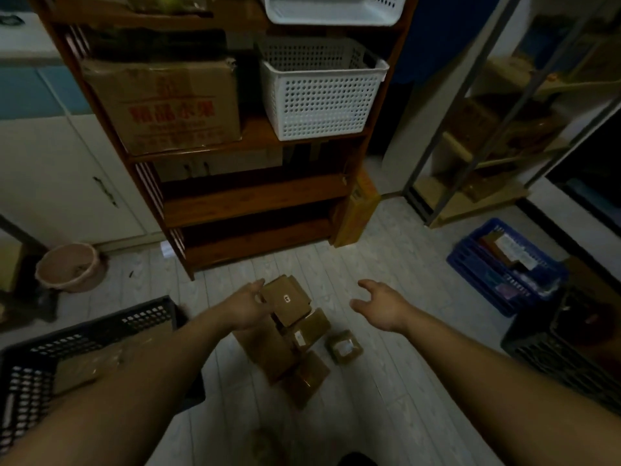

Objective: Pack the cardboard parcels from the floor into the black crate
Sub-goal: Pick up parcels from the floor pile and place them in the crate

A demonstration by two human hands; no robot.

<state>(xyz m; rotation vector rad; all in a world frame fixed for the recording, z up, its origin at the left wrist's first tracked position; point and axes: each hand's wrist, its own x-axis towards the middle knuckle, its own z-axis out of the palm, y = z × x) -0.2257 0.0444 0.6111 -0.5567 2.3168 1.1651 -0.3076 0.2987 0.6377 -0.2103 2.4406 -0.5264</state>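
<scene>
Head view shows the left hand [247, 307] gripping the left edge of the top parcel [289, 301] on a pile of parcels [302, 351] on the floor [386, 381]. To its right the right hand [379, 306] hovers released, fingers spread. The black crate [100, 327] sits near left.

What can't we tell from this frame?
Head view only:
- Left hand on the top parcel: the contact is blurred, so whether it grips is unclear.
- Black crate: cut off by the left frame edge; the left forearm covers part of its inside.
- Parcel pile: overlapping and dim, count uncertain.
- Parcel labels: too small and blurred to read.
</scene>
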